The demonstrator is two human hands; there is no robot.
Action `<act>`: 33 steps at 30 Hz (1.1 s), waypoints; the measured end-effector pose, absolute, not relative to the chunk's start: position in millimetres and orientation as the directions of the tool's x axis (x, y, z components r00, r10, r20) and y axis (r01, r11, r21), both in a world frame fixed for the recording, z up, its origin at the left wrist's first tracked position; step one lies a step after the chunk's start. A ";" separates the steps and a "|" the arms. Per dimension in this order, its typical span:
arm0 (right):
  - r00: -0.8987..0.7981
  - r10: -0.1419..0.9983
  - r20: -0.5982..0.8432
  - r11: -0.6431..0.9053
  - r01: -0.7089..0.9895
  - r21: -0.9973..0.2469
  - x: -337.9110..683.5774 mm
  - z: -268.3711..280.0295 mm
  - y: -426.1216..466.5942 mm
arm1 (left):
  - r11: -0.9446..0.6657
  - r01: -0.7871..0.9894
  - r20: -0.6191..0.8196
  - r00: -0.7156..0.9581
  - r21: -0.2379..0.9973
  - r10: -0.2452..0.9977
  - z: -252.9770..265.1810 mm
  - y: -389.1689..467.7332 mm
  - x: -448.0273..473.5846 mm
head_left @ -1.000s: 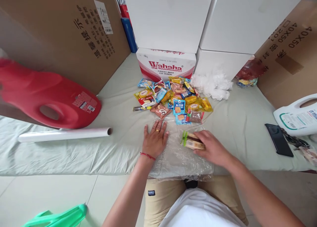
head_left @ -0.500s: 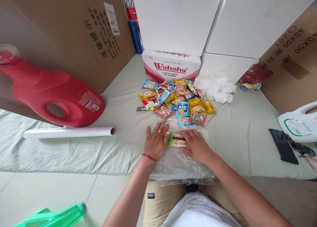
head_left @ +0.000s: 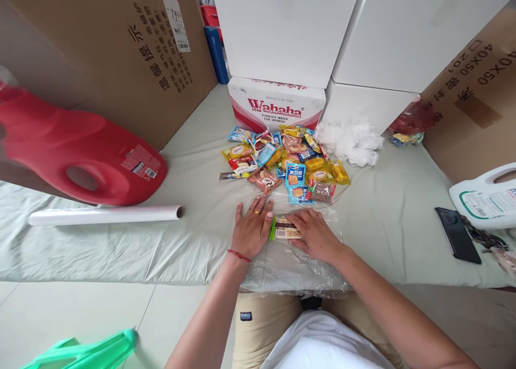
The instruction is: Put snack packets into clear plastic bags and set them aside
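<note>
A wrapped snack bar (head_left: 285, 228) with a green end lies on a sheet of clear plastic film (head_left: 278, 261). My right hand (head_left: 316, 236) has its fingers over the bar's right end and the thumb at its lower edge, covering that part. Flat on the film to the left rests my left hand (head_left: 252, 229), fingers apart, its thumb beside the green end. Just beyond both hands is a pile of packaged snacks, with a brown packet (head_left: 264, 181), blue packets (head_left: 295, 174) and yellow packets (head_left: 337, 173) among them.
Behind the pile stands a Wahaha carton (head_left: 276, 105), with crumpled clear plastic (head_left: 355, 143) at its right. A white roll (head_left: 107, 215) and a red jug (head_left: 84, 154) are on the left. A phone (head_left: 457, 234) and a white bottle (head_left: 486, 200) lie on the right.
The whole view has shifted slightly. Both hands keep nearly the same pose around the snack bar, and my right hand covers slightly more of its right end.
</note>
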State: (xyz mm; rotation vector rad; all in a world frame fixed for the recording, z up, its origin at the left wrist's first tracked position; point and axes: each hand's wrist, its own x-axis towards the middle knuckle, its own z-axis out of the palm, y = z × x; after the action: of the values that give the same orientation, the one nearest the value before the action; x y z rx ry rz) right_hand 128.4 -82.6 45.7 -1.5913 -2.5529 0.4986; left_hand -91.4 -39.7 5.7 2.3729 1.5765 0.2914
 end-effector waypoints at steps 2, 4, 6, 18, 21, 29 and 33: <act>-0.440 0.891 -0.108 0.387 0.864 -0.323 127.5 43.0 -79.3 | -0.374 0.867 0.010 0.393 0.330 0.920 6.4 -39.7 -91.2; -0.439 0.892 -0.110 0.384 0.862 -0.330 128.9 42.1 -78.2 | -0.382 0.869 0.011 0.399 0.316 0.917 7.2 -40.0 -90.3; -0.425 0.903 -0.061 0.380 0.857 -0.348 132.8 43.9 -84.0 | -0.383 0.872 0.010 0.399 0.305 0.917 8.2 -40.4 -89.3; -0.414 0.880 0.232 0.473 0.802 -0.365 142.7 10.0 -218.4 | -0.355 0.873 0.013 0.372 0.335 0.928 9.3 -41.1 -85.7; -0.363 0.903 0.231 0.428 0.806 -0.409 142.7 1.5 -209.1 | -0.358 0.869 0.016 0.375 0.340 0.927 9.6 -41.5 -86.1; -0.363 0.918 0.162 0.379 0.677 -0.631 149.8 52.7 -161.1 | -0.357 0.873 0.014 0.374 0.332 0.927 12.3 -41.0 -86.7; -0.368 0.919 0.140 0.357 0.627 -0.692 157.5 69.6 -105.2 | -0.350 0.871 -0.010 0.377 0.345 0.926 14.7 -41.1 -85.0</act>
State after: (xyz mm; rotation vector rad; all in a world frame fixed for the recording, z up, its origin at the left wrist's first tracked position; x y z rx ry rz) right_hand 157.5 -105.2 69.6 -1.3396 -2.1070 0.7441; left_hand -85.0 -41.1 14.7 2.3480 1.5830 0.2688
